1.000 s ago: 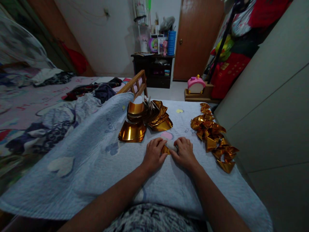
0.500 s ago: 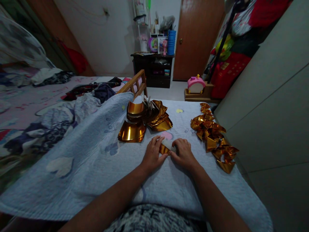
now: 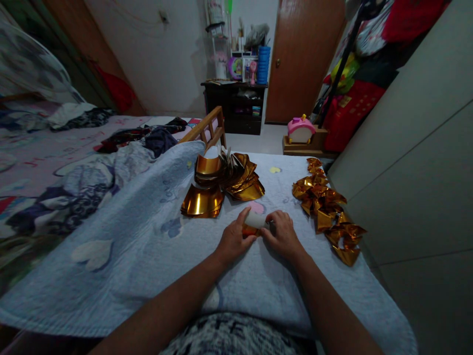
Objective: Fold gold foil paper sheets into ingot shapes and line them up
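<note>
Leftmost, rumpled clothes (image 3: 92, 185) lie on a pink bed (image 3: 33, 162), beside a blue quilt (image 3: 148, 281) that carries the work. Next come two groups of gold sheets on the quilt: a flat, slightly fanned stack (image 3: 202, 201) and, touching it on the right, a looser curled pile (image 3: 242, 182). Nearer the wearer, the left forearm reaches diagonally inward from the lower left; the left hand (image 3: 232, 235) rests low over the quilt, index finger raised along the left end of a rolled gold sheet (image 3: 254, 220) and thumb stretched toward its near edge, the two closed on it. The right hand (image 3: 283, 232) mirrors this pose from the lower right, its fingers curled and clamped with the thumb on the right end. The rolled sheet thus lies between both hands, just above the quilt. Farther right, folded gold pieces (image 3: 325, 217) form an uneven row along the quilt's edge, next to a pale cabinet (image 3: 417, 172). Compared with one second earlier, more of the sheet's white face shows, and the left index finger stands straighter; stack, pile and folded pieces are unchanged.
</note>
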The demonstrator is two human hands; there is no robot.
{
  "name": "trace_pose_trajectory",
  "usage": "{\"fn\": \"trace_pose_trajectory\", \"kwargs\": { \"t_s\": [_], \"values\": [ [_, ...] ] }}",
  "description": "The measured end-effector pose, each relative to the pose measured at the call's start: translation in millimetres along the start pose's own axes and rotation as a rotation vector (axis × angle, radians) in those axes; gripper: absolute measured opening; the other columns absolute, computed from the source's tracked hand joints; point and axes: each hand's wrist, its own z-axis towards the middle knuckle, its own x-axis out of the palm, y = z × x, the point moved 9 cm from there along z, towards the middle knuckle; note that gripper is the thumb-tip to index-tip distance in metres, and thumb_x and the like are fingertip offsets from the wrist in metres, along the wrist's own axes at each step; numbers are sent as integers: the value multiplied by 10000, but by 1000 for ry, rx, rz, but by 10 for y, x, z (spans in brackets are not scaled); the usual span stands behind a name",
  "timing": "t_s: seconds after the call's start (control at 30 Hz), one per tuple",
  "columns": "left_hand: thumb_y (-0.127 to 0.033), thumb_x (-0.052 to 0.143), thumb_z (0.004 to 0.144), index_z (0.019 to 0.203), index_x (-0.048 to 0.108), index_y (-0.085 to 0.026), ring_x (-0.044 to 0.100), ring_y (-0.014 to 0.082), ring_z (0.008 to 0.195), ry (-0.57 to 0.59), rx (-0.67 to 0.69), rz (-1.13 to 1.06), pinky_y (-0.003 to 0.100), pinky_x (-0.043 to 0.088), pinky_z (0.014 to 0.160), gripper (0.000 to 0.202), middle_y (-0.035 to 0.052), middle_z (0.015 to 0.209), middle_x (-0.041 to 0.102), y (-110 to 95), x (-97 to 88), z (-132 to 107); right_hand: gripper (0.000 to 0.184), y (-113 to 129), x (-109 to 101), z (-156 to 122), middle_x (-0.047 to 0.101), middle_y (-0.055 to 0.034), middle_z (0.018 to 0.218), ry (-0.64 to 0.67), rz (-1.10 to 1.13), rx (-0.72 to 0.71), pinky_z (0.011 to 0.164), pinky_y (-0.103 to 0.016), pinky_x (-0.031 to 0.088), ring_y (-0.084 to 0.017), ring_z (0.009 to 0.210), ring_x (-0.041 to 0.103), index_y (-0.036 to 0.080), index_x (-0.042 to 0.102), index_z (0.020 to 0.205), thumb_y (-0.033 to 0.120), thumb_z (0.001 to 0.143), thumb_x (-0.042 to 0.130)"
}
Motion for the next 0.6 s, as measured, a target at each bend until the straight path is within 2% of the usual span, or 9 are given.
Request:
{"fn": "trace_pose_trajectory", "kwargs": {
  "t_s": [0.17,0.33,0.4,0.53,0.6],
  "values": [
    [-170,731,772,1542,308,-234,723,222,960,0,-35,20,332,556,882,881,97,1220,699,-4,-9,-10,70,19,-59,20,569,-69,915,-39,51,-25,830,-368,402,-242,916,517,206,536,833,261,850,576],
    [-171,733,755,1543,298,-220,693,171,752,-10,-57,-51,287,556,761,901,29,987,718,-14,-47,-9,104,9,-69,29,549,-20,749,-23,144,32,669,-302,373,-182,711,513,212,504,763,256,855,524],
    [-175,740,742,1541,292,-205,684,172,773,-22,-58,-126,294,560,770,916,36,1003,710,-12,-74,-1,128,-2,-79,27,540,-7,702,-20,166,65,628,-291,347,-166,654,495,212,505,741,262,858,512],
    [-157,755,709,1531,289,-204,670,211,1023,-79,-34,-305,350,546,938,946,106,1256,641,40,-124,27,181,-7,-143,28,535,1,639,-58,222,93,591,-281,330,-152,600,479,211,519,697,292,859,508],
    [-159,752,717,1541,263,-207,664,217,1067,-76,-32,-399,373,532,985,960,105,1251,639,95,-99,44,204,-18,-168,30,538,2,621,-73,262,109,583,-278,332,-147,583,473,209,532,684,310,860,510]
  ]
}}
